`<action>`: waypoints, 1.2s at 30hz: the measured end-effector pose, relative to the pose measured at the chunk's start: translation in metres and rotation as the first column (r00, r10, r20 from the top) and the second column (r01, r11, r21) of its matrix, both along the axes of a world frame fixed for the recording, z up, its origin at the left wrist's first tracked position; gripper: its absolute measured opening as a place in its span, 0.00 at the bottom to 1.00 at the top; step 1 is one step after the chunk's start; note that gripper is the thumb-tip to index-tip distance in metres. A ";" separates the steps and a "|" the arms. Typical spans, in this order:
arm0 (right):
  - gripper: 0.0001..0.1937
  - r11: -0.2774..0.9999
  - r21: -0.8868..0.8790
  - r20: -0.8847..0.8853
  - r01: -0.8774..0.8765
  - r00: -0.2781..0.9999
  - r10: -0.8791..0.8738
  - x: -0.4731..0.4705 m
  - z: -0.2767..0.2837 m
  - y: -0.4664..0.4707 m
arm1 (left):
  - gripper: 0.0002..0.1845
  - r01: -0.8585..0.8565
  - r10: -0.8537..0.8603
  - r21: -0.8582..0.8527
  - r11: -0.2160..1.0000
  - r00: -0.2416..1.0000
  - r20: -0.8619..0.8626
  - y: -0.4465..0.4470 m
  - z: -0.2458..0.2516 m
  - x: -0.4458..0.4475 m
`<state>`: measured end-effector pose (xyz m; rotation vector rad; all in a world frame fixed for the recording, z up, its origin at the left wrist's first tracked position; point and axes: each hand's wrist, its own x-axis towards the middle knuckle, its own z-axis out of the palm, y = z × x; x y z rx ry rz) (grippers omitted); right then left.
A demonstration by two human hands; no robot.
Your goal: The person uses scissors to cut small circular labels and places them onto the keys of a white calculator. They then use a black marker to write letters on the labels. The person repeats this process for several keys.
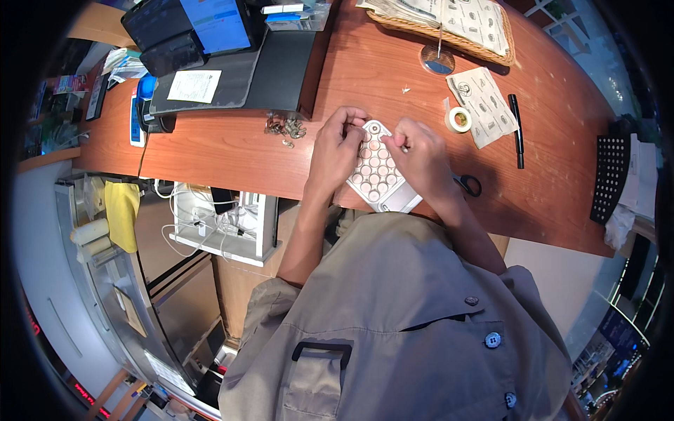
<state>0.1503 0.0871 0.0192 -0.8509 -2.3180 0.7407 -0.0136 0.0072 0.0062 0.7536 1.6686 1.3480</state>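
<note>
A white tray (372, 164) with rows of round cells lies tilted on the table near its front edge, close to my body. The cells look pale, and one at the top holds something darker. My left hand (337, 142) grips the tray's upper left rim with thumb and curled fingers. Over the right rim, my right hand (419, 152) has its thumb and fingers drawn together; whether something small is between them is hidden. Beside the tray's lower right side is a flat silver-grey piece (396, 199). Black scissor handles (470, 185) show just right of my right wrist.
Small metallic pieces in a clear bag (286, 126) lie left of my hands. To the right are a tape roll (460, 120), printed paper (482, 108) and a black marker (517, 131). A wicker basket (495, 57), a monitor (216, 26) and an open drawer with cables (226, 216) surround the workspace.
</note>
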 end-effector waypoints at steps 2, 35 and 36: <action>0.12 0.994 -0.097 -0.026 0.047 0.998 -0.049 0.013 0.002 0.003 | 0.14 0.054 -0.055 -0.011 0.998 0.998 -0.026 0.002 0.001 -0.006; 0.09 0.564 -0.819 0.011 0.106 0.985 -0.169 0.088 0.006 -0.055 | 0.20 0.057 -0.060 -0.178 0.982 0.998 -0.011 0.029 0.018 0.003; 0.09 0.562 -0.819 0.022 0.114 0.985 -0.168 0.088 0.006 -0.055 | 0.20 0.044 -0.043 -0.180 0.983 0.999 0.006 0.030 0.017 0.005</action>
